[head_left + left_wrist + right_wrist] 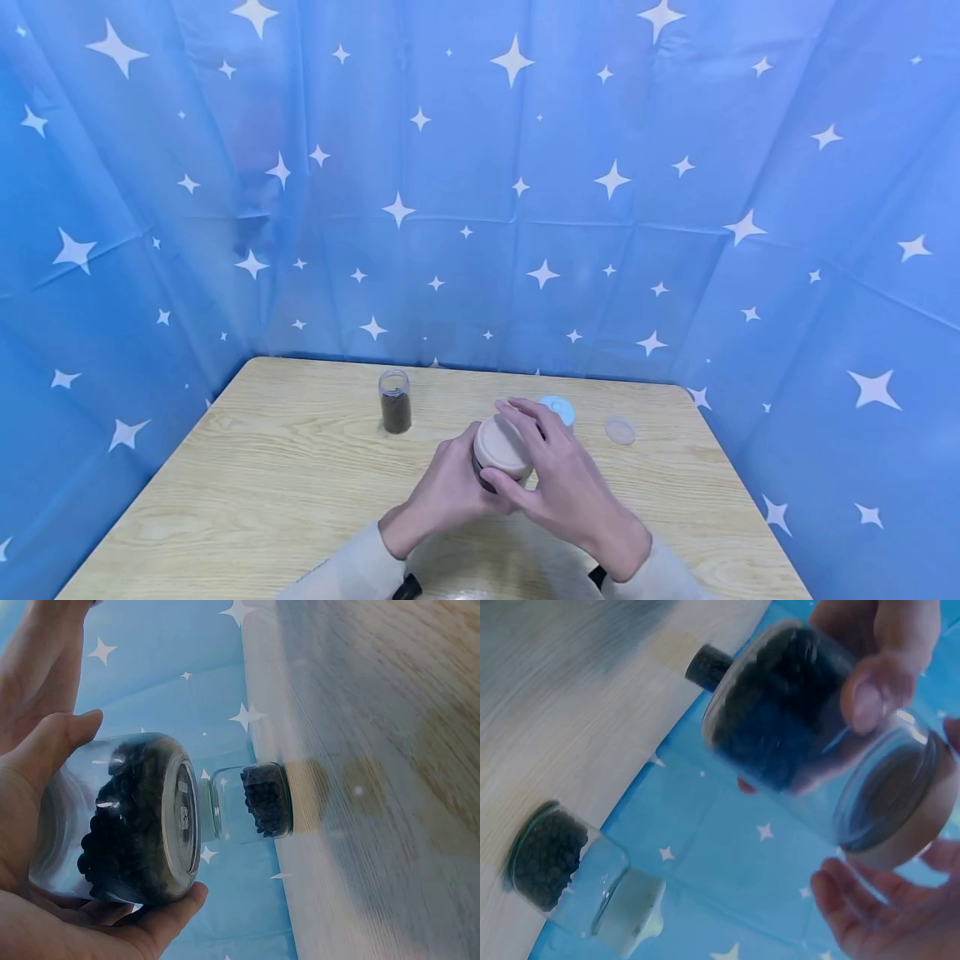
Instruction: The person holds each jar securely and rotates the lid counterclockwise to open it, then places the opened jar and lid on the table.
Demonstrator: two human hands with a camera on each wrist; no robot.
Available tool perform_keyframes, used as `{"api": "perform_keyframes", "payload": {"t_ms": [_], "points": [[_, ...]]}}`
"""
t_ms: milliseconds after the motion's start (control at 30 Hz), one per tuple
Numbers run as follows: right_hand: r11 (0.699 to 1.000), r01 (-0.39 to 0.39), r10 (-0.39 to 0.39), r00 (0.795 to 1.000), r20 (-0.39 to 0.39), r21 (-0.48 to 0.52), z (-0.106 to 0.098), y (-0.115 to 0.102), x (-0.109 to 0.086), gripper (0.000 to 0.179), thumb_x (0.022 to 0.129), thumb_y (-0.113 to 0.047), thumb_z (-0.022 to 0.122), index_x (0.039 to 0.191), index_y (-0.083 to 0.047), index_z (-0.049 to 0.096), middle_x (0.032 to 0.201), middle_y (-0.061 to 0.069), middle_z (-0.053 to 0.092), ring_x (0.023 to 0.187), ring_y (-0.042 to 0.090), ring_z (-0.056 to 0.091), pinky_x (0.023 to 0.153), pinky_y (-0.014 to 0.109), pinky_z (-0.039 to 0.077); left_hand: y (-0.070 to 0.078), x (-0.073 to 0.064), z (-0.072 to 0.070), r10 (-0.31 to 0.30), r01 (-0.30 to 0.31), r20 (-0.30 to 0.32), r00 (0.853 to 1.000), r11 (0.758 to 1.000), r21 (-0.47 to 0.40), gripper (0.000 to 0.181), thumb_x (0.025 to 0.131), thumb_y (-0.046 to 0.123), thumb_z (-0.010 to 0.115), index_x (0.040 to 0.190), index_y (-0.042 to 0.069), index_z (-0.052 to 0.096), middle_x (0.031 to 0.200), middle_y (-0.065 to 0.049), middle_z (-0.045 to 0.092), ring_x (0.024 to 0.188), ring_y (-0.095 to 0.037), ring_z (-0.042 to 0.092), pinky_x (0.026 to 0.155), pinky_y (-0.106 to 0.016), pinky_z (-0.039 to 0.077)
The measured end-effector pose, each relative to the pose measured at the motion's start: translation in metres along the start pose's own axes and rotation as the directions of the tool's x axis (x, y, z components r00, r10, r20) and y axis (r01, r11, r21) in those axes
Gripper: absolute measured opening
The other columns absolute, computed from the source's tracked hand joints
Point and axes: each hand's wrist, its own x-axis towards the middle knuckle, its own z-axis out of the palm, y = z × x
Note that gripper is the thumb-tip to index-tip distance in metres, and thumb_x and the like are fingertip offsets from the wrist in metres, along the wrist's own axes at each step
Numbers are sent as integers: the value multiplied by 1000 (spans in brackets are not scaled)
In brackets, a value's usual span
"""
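Note:
A round clear glass jar [124, 825] with dark, bean-like pieces in it is held above the table, a beige lid [501, 443] on its mouth. My left hand [448, 483] grips the jar round its side. My right hand [561, 477] holds the lid by its rim, thumb on the near side and fingers over the far side. In the right wrist view the jar is tilted, its dark contents [772, 712] lying toward the base and the lid [919, 821] at the lower right. Part of the jar is hidden by my hands in the head view.
A slim, lidless jar [396, 410] with dark contents stands at the back left of the wooden table [300, 467]. Behind my right hand is a jar with a light blue lid [557, 408]. A clear disc [620, 430] lies further right. A starry blue curtain [465, 167] surrounds the table.

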Motion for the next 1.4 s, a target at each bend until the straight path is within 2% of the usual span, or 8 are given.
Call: {"api": "perform_keyframes", "payload": {"t_ms": [200,433,700,900,1033,1233,1400], "points": [[999,-32,32,999,-39,8,1,-4,0,71,107,-50,85,165,-18,61,154,13,70,136,33,73,97,50,70,4,1,0,-14,14,-18,1000,1000,18,69,76,21,104,135,11,69,118,-3,83,102,-11,79,85,-27,66],[1000,-4,5,999,-43,5,-1,-6,0,65,105,-45,89,159,-17,67,148,13,72,132,31,72,95,47,70,7,1,1,-23,23,-9,1000,999,23,73,76,21,104,139,10,68,119,-3,82,104,-12,79,87,-28,66],[1000,3,-3,1000,-6,13,-4,-3,-1,63,103,-41,91,157,-16,69,150,14,71,132,29,73,97,46,70,6,2,3,-21,21,-14,1000,998,51,77,74,23,105,140,11,68,116,-1,81,101,-9,77,85,-27,66],[997,43,-46,998,47,58,-8,4,-1,60,105,-38,89,158,-19,68,155,13,68,137,28,70,103,48,68,6,1,3,-12,12,-4,1000,999,35,76,75,24,105,141,12,68,118,-2,82,103,-10,78,86,-28,66],[989,90,-104,988,116,117,-12,11,-1,62,104,-30,88,161,-20,65,161,12,63,143,29,67,108,48,68,5,-2,3,-5,5,17,1000,1000,11,81,78,28,107,147,15,66,123,-1,83,107,-10,79,90,-28,67],[969,168,-203,959,197,181,-19,19,0,70,99,-16,83,166,-19,60,168,12,59,150,29,63,113,47,66,3,-5,4,-26,27,57,998,999,-24,88,79,34,108,153,19,64,130,-2,83,114,-11,80,94,-29,66],[961,192,-234,947,218,199,-22,22,1,71,99,-13,81,167,-19,60,171,12,56,151,27,63,113,44,66,4,-6,5,-29,31,69,997,999,-21,86,80,35,108,152,19,63,130,-2,82,113,-11,80,93,-28,66]]}}
